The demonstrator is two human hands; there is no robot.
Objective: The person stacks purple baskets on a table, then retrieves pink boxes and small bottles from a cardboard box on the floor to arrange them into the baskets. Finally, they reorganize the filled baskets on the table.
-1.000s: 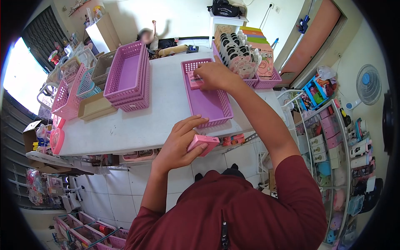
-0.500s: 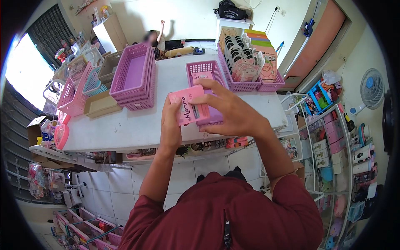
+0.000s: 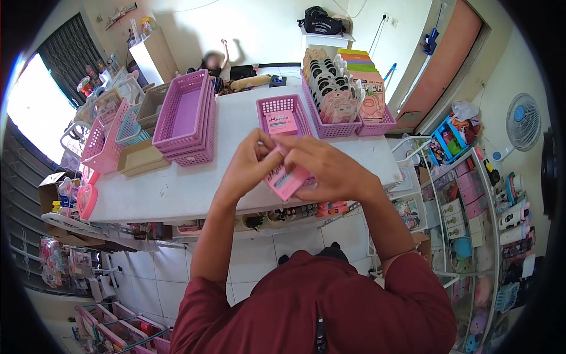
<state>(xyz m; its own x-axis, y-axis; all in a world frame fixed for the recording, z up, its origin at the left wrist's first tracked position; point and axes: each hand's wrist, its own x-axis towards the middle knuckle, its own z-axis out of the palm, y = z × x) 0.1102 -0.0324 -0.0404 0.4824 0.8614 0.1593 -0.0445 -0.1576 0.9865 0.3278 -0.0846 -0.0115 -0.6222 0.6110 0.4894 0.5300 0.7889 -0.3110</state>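
Both hands meet over the front of the white table, around a small pink Marina box (image 3: 286,187). My right hand (image 3: 330,168) grips the box along its right side, fingers curled over it. My left hand (image 3: 247,168) is closed at the upper left end of the box, with fingers bent against it. The fingers hide the upper end, so what they pinch there cannot be made out. Just beyond the hands stands a purple basket (image 3: 263,106), with another pink Marina box (image 3: 282,122) lying inside it.
Stacked purple baskets (image 3: 184,121) and a beige tray (image 3: 142,159) stand on the left of the white table (image 3: 177,194). Baskets of panda-faced items (image 3: 339,94) and peach-coloured packs (image 3: 372,97) are at the back right. A person (image 3: 221,68) is on the floor beyond.
The box has tilted and come lower, its lower end now pointing down and right. My left hand has moved from its left side to its upper end. The view has shifted slightly.
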